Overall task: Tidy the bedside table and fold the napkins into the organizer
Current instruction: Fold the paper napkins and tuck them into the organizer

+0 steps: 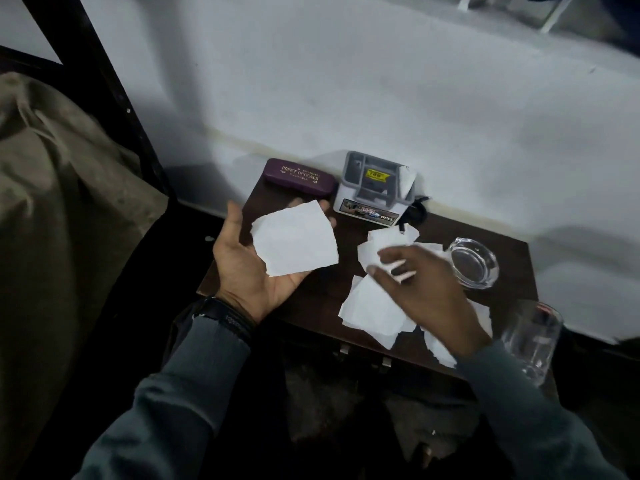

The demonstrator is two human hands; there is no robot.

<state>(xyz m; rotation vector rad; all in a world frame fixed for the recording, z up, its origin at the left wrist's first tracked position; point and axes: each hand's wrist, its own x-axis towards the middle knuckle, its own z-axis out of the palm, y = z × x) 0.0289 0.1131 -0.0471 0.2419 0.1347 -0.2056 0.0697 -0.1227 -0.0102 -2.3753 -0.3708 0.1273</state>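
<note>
A white napkin [296, 237] lies flat on the upturned palm of my left hand [247, 261], held above the left part of the small dark bedside table [349, 216]. My right hand [422, 289] hovers palm down over several loose white napkins [372, 310] strewn on the table, fingers spread, with nothing clearly gripped. The grey and white organizer [372, 188] stands at the back of the table with a napkin corner sticking out of its right side.
A purple glasses case [299, 176] lies at the back left beside the organizer. A glass ashtray [472, 261] sits on the right, and a clear glass mug [531, 337] stands at the front right corner. A white wall is behind; bedding lies left.
</note>
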